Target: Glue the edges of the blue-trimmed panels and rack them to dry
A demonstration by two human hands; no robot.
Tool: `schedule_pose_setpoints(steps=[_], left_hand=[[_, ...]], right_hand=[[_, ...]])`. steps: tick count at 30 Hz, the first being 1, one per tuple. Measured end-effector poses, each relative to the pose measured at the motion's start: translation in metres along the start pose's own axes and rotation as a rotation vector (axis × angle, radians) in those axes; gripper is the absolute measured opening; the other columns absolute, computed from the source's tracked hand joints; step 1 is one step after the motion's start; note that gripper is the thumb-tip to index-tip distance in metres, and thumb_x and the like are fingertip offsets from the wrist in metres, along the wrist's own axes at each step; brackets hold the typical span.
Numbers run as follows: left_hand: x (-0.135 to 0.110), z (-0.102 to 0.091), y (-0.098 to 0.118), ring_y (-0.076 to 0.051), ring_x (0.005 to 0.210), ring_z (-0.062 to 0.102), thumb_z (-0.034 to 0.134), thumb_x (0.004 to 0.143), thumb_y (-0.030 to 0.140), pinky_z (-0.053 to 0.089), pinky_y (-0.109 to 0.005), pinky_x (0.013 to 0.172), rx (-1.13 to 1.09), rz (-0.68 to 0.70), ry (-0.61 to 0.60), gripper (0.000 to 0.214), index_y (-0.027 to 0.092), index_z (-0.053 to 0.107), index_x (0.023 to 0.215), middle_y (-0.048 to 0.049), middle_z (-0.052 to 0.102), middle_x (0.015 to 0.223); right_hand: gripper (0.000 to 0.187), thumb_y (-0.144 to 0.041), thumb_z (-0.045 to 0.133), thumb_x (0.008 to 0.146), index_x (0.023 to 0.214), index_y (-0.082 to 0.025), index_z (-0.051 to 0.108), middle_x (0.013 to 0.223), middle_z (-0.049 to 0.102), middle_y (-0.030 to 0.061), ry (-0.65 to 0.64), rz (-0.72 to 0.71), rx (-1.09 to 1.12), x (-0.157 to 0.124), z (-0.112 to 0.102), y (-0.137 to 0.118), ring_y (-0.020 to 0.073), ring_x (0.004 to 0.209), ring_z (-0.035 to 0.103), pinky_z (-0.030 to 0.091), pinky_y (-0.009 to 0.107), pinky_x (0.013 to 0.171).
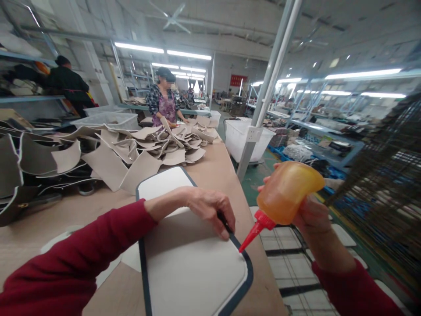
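A white panel (pixel 187 267) with rounded corners and a dark edging strip (pixel 249 267) lies on the table in front of me. My left hand (pixel 212 210) reaches across it, thumb and fingers closed on the edging at the right side. In my right hand (pixel 311 213) is a squeeze bottle (pixel 283 193) of amber liquid, tipped down. The tip of its red nozzle (pixel 255 230) is at the edging near the panel's rounded right corner, just below my left fingertips. Whether liquid is flowing out I cannot tell.
Curved grey-beige pieces (pixel 144 149) are heaped across the back of the brown table (pixel 220 175). A co-worker (pixel 164 98) stands behind them; another person (pixel 67 85) is at the left shelves. Beyond the table's right edge are a metal post (pixel 263 105), a white bin (pixel 238 140) and several pale panels (pixel 279 259).
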State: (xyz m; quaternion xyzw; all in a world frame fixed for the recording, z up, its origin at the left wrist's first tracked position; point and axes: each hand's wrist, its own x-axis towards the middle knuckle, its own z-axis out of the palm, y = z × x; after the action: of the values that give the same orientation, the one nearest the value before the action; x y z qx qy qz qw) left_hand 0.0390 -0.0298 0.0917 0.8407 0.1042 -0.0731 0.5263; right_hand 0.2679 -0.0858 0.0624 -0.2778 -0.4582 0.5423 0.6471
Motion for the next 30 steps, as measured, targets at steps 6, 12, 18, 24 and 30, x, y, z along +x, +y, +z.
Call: schedule_pose_setpoints(steps=[6, 12, 18, 24, 30], left_hand=[[0.0, -0.001, -0.003, -0.013, 0.065, 0.06, 0.068, 0.071, 0.01, 0.046, -0.018, 0.061, -0.045, 0.023, -0.043, 0.012, 0.015, 0.077, 0.079, -0.0001, 0.072, 0.07], [-0.001, -0.001, -0.001, -0.013, 0.064, 0.06, 0.069, 0.071, 0.009, 0.046, -0.018, 0.061, -0.042, 0.02, -0.025, 0.012, 0.014, 0.077, 0.079, -0.0004, 0.072, 0.07], [-0.002, -0.001, 0.001, -0.012, 0.063, 0.058, 0.072, 0.07, 0.013, 0.045, -0.017, 0.058, -0.052, 0.012, -0.002, 0.009, 0.014, 0.077, 0.077, 0.0005, 0.072, 0.068], [-0.005, 0.001, 0.002, -0.011, 0.062, 0.058, 0.067, 0.073, 0.009, 0.044, -0.017, 0.057, -0.01, -0.047, 0.044, 0.014, 0.011, 0.076, 0.083, -0.0007, 0.072, 0.071], [-0.008, 0.002, -0.001, -0.014, 0.069, 0.062, 0.068, 0.074, 0.014, 0.047, -0.019, 0.064, 0.031, -0.077, 0.068, 0.016, 0.011, 0.076, 0.088, -0.0035, 0.073, 0.078]], right_hand=[[0.059, -0.043, 0.08, 0.046, 0.098, -0.019, 0.065, 0.082, 0.073, 0.0075, 0.04, 0.006, -0.004, 0.002, 0.004, 0.005, 0.0315, 0.084, 0.069, 0.052, 0.047, 0.076], [0.072, -0.043, 0.084, 0.044, 0.109, -0.021, 0.062, 0.084, 0.073, 0.0067, 0.042, 0.012, -0.024, 0.005, 0.001, 0.009, 0.0261, 0.069, 0.069, 0.057, 0.038, 0.059], [0.073, -0.049, 0.085, 0.046, 0.109, -0.021, 0.062, 0.086, 0.073, 0.0072, 0.039, 0.006, -0.061, 0.008, -0.008, 0.015, 0.0271, 0.071, 0.069, 0.057, 0.042, 0.065], [0.063, -0.048, 0.084, 0.049, 0.103, -0.021, 0.065, 0.082, 0.072, 0.0053, 0.064, -0.036, -0.045, 0.007, -0.01, 0.018, 0.03, 0.086, 0.068, 0.053, 0.047, 0.082], [0.061, -0.045, 0.085, 0.047, 0.101, -0.021, 0.066, 0.077, 0.07, 0.0036, 0.07, -0.018, -0.031, 0.006, -0.016, 0.019, 0.0239, 0.065, 0.067, 0.055, 0.044, 0.076]])
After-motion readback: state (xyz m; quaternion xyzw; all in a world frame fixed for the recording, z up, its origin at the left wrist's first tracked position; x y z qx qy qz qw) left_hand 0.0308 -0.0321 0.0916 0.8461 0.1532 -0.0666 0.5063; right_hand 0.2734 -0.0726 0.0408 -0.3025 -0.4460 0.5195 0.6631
